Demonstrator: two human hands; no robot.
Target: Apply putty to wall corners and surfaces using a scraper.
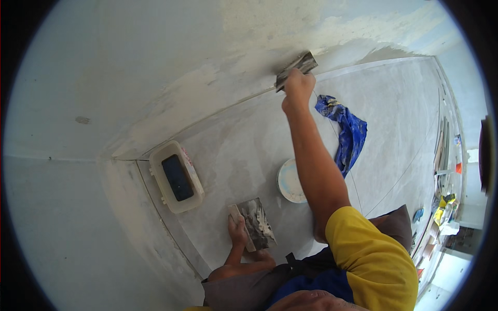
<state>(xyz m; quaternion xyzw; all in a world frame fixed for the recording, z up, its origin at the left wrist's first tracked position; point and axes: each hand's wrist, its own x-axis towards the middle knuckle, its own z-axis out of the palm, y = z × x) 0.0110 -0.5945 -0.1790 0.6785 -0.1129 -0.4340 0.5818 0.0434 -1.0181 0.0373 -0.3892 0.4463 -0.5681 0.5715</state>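
Note:
My right hand (298,87) grips a steel plastering trowel (307,62), its blade against the low part of the wall (218,74) just above the floor edge. Patches of cream filler cover that wall around the blade. Down near my legs, my left hand (237,230) holds a second, wider trowel (258,223) by its pale handle edge. Streaks of wet filler lie across its dark blade. Below my right forearm stands a round white bucket or lid (291,182), partly hidden by the arm.
A cream plastic tub (196,190) with a dark rectangular thing (177,177) inside stands by the corner. A crumpled blue plastic sheet (352,126) lies on the grey tiled floor (393,101). Long strips (442,144) and a yellow bag (443,208) lie along the far right.

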